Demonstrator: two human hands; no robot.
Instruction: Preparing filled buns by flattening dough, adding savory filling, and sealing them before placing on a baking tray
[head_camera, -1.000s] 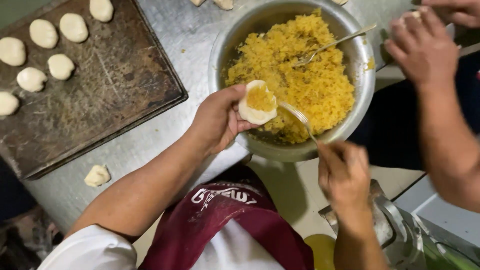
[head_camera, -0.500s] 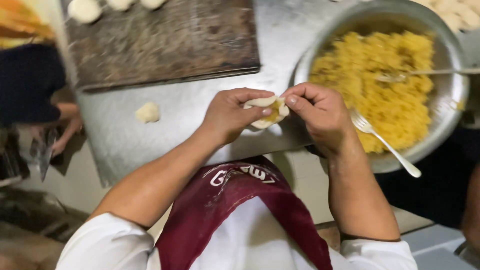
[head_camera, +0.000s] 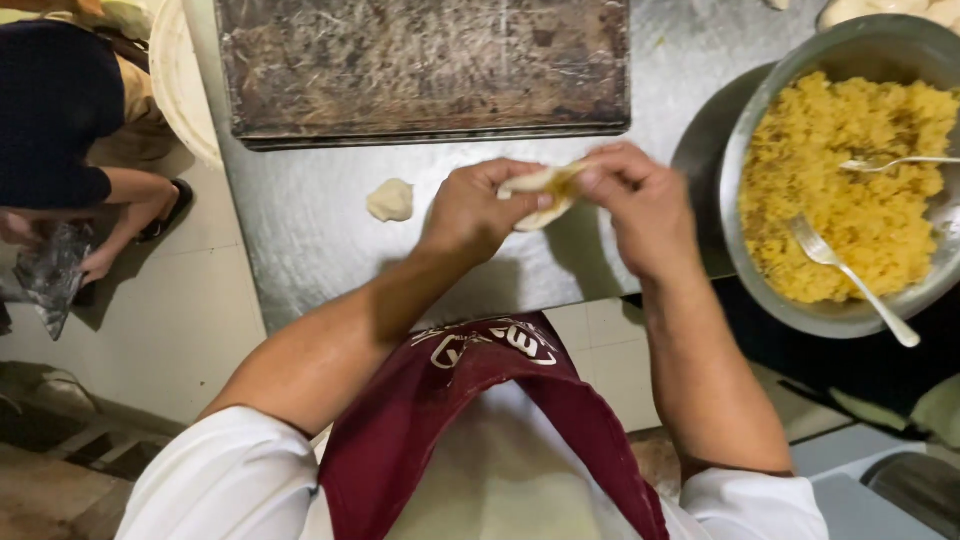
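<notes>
My left hand (head_camera: 473, 208) and my right hand (head_camera: 640, 205) together pinch a pale round of dough (head_camera: 543, 195) with yellow filling showing at its top edge, held just above the steel table (head_camera: 310, 240). A large metal bowl (head_camera: 800, 315) of yellow filling stands to the right, close to my right hand. A fork (head_camera: 850, 280) leans in it with its handle over the near rim, and a spoon (head_camera: 895, 163) lies in the filling farther back.
A small lump of dough (head_camera: 390, 200) lies on the table left of my hands. A dark worn baking tray (head_camera: 420, 65) sits behind. Another person (head_camera: 70, 130) crouches on the floor at left. A white round tub (head_camera: 180, 80) stands beside the table.
The view has swung left, so the bowl sits farther right. My right hand left the fork in the bowl and joined the left hand on the filled dough, folding it closed.
</notes>
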